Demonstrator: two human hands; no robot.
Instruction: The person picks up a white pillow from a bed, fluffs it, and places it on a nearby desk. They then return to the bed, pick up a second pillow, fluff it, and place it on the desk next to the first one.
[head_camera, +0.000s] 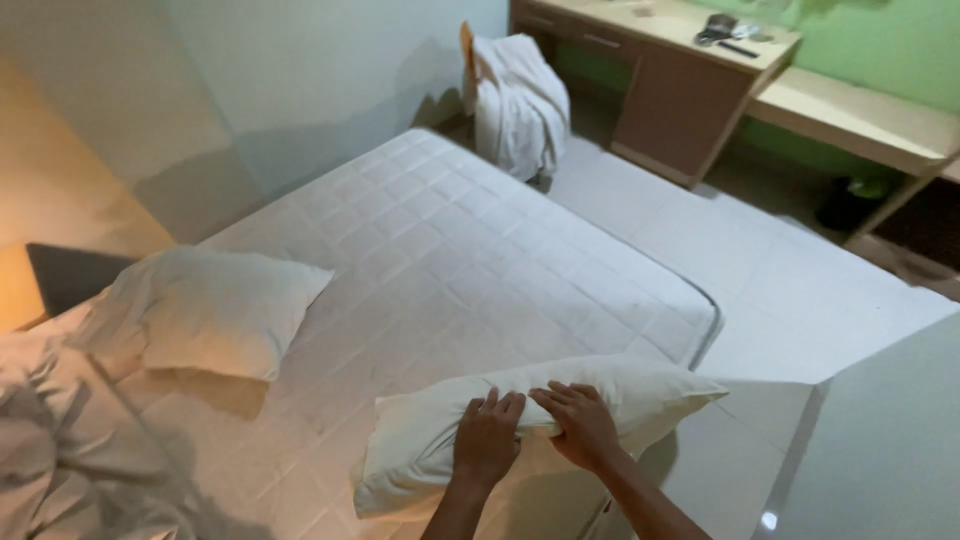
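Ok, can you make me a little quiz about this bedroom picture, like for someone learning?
1. True or false: both hands rest on the same pillow.
2. How many pillows lie on the mattress?
3. What hangs over the chair: A) white cloth, B) a red coat, C) a backpack?

Key
1. True: the left hand and right hand press the near pillow.
2. Two: that one and the far pillow on the mattress.
3. A: white cloth drapes the chair.

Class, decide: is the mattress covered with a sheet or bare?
Bare: the mattress shows its quilted squares and edge piping; crumpled bedding lies bunched at one end.
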